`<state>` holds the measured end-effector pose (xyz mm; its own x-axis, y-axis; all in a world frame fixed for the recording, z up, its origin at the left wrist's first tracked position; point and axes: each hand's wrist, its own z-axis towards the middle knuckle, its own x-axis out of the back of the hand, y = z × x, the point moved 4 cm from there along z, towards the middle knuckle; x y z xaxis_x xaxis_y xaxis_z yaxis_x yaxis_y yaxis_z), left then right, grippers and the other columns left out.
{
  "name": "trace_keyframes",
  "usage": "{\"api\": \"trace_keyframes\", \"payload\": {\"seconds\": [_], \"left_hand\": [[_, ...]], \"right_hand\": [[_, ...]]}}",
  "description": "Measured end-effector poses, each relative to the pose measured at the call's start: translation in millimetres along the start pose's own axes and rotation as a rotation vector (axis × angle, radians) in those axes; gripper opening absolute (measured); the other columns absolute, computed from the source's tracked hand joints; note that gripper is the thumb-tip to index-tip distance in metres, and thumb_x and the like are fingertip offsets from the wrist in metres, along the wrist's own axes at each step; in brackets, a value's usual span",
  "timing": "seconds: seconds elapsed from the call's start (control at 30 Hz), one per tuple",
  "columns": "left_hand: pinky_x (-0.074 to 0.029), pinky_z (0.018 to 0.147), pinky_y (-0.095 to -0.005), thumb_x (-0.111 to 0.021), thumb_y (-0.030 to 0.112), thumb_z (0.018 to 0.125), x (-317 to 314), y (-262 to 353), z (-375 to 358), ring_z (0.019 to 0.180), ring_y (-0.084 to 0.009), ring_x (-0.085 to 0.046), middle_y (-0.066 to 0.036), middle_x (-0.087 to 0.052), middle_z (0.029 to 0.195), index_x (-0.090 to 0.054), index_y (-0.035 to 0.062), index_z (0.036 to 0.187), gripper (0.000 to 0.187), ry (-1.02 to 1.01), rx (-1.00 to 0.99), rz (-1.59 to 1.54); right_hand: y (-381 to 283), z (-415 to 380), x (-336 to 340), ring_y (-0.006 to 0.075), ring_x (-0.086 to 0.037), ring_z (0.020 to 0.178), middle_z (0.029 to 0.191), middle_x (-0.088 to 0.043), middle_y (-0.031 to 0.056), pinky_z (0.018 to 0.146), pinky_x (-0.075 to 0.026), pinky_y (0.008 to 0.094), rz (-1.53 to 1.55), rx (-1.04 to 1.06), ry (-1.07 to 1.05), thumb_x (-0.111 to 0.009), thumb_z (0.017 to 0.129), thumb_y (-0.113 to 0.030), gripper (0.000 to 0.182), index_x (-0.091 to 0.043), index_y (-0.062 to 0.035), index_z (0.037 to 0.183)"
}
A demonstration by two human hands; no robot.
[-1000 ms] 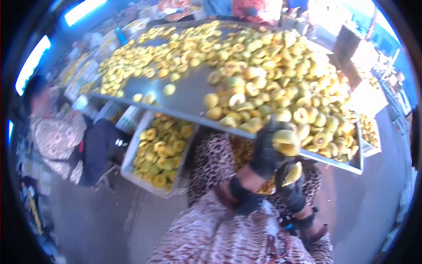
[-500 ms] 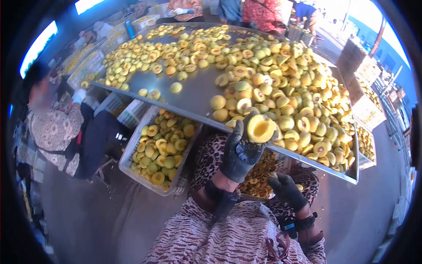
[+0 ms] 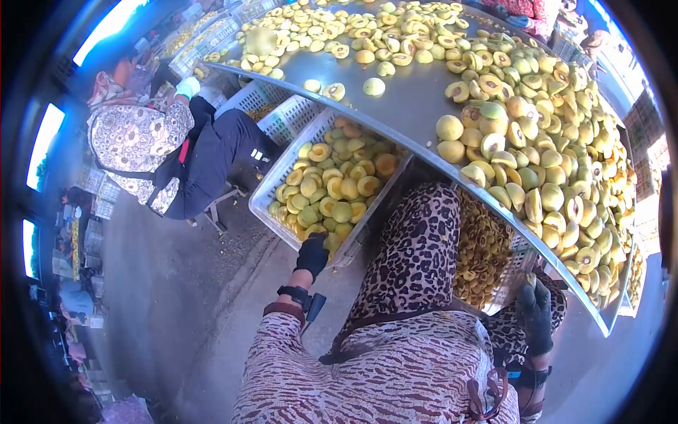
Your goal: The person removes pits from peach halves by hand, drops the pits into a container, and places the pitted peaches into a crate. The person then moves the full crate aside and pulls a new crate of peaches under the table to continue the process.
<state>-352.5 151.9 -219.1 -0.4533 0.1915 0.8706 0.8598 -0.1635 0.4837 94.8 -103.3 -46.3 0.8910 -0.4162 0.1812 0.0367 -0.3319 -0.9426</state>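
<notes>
My left hand [image 3: 313,256], in a dark glove, reaches to the near edge of a white plastic crate [image 3: 278,236] full of yellow peach halves [image 3: 330,185]. Its fingers point down at the fruit; whether they hold a half is hidden. Over my right thigh, my right hand [image 3: 534,314], also gloved, is closed around something small. Only a pale tip of that thing shows above the fingers, too little to name. Between my knees a second crate [image 3: 510,278] holds brownish scooped-out pieces [image 3: 480,247].
A metal table [image 3: 417,95] runs across the front, heaped with peach halves [image 3: 558,162] on the right. Its raised rim passes over my knees. At the left another person [image 3: 148,138] sits beside more white crates [image 3: 293,116]. Concrete floor [image 3: 176,297] lies to my left.
My left hand has gone from the table edge, where it held up a hollowed peach half, down left to the crate of halves. The view has turned left; my right hand stays low.
</notes>
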Motion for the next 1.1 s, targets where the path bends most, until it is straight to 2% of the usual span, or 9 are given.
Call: {"api": "trace_keyframes", "payload": {"seconds": [0.3,0.53,0.6,0.7,0.77,0.87,0.97,1.07,1.1], "left_hand": [[-0.054,0.070,-0.0445,-0.063,0.030,0.078,-33.8,10.7,51.6,0.084,-0.0303,-0.070,-0.009,-0.072,0.087,-0.075,0.0173,0.087,0.020,-0.403,-0.136,0.697],[-0.053,0.073,-0.0431,-0.062,0.033,0.083,-48.4,-43.9,112.4,0.091,-0.0340,-0.068,-0.015,-0.071,0.097,-0.073,0.0085,0.095,0.029,-0.429,-0.058,0.434],[-0.053,0.082,-0.0431,-0.068,0.042,0.079,-26.8,-40.2,124.9,0.097,-0.0324,-0.067,-0.014,-0.071,0.101,-0.071,0.0056,0.101,0.043,-0.656,0.183,0.161],[-0.049,0.069,-0.0491,-0.062,0.040,0.085,66.2,93.7,153.3,0.081,-0.0395,-0.064,-0.021,-0.067,0.084,-0.067,0.0030,0.085,0.037,0.143,-0.226,0.462],[-0.047,0.065,-0.0479,-0.061,0.032,0.086,110.7,202.9,145.0,0.076,-0.0416,-0.062,-0.021,-0.065,0.079,-0.065,0.0019,0.081,0.031,0.503,-0.423,0.000],[-0.050,0.081,-0.0433,-0.069,0.029,0.083,83.3,302.8,182.5,0.092,-0.0391,-0.063,-0.021,-0.067,0.095,-0.066,-0.0015,0.095,0.033,0.368,-0.789,-0.344],[-0.046,0.095,-0.0432,-0.073,0.029,0.080,-3.1,337.8,232.5,0.111,-0.0379,-0.057,-0.022,-0.060,0.118,-0.059,0.0000,0.117,0.049,0.104,-0.633,-0.081],[-0.049,0.090,-0.0423,-0.075,0.032,0.080,-11.8,358.3,248.5,0.102,-0.0360,-0.062,-0.020,-0.064,0.111,-0.059,0.0011,0.119,0.052,0.174,-0.674,0.009],[-0.049,0.091,-0.0389,-0.071,0.033,0.084,-9.5,352.8,259.8,0.104,-0.0297,-0.062,-0.017,-0.064,0.112,-0.058,0.0019,0.120,0.049,-0.042,-0.642,-0.217]], "right_hand": [[-30.3,1.4,-18.9,0.0083,-0.056,0.070,0.080,-0.066,0.0045,0.060,-0.046,0.0252,-0.346,0.338,0.079,-0.065,0.090,-0.007,0.014,-0.065,0.0005,0.102],[-54.8,-4.4,-22.4,0.0134,-0.043,0.059,0.064,-0.053,0.0098,0.054,-0.041,0.0343,-0.321,0.447,0.047,-0.066,0.091,-0.019,0.023,-0.054,-0.0009,0.084],[-52.4,-6.9,-15.2,0.0143,-0.042,0.059,0.064,-0.051,0.0099,0.054,-0.040,0.0347,-0.251,0.421,0.022,-0.065,0.092,-0.021,0.024,-0.054,-0.0011,0.084],[-32.4,-1.1,-6.9,0.0155,-0.040,0.059,0.063,-0.048,0.0104,0.054,-0.040,0.0356,-0.046,0.337,-0.008,-0.063,0.093,-0.024,0.026,-0.053,-0.0014,0.084],[-18.6,5.0,-10.7,0.0159,-0.040,0.059,0.063,-0.047,0.0108,0.054,-0.039,0.0360,0.095,0.283,-0.010,-0.062,0.094,-0.025,0.027,-0.053,-0.0014,0.084],[-15.9,5.4,-18.3,0.0175,-0.041,0.059,0.063,-0.047,0.0119,0.054,-0.040,0.0371,-0.087,0.373,0.062,-0.060,0.095,-0.027,0.028,-0.054,-0.0012,0.087],[-20.5,1.4,-16.0,0.0197,-0.042,0.058,0.064,-0.049,0.0129,0.055,-0.040,0.0383,-0.236,0.424,0.099,-0.061,0.094,-0.028,0.028,-0.054,-0.0010,0.089],[-29.3,-18.5,-4.4,0.0281,-0.048,0.056,0.064,-0.050,0.0152,0.053,-0.039,0.0395,-0.212,0.482,0.195,-0.062,0.093,-0.023,0.023,-0.053,-0.0020,0.089],[-20.2,-17.8,1.2,0.0281,-0.048,0.056,0.064,-0.050,0.0152,0.053,-0.039,0.0395,-0.206,0.471,0.202,-0.062,0.093,-0.023,0.023,-0.053,-0.0020,0.089]]}}
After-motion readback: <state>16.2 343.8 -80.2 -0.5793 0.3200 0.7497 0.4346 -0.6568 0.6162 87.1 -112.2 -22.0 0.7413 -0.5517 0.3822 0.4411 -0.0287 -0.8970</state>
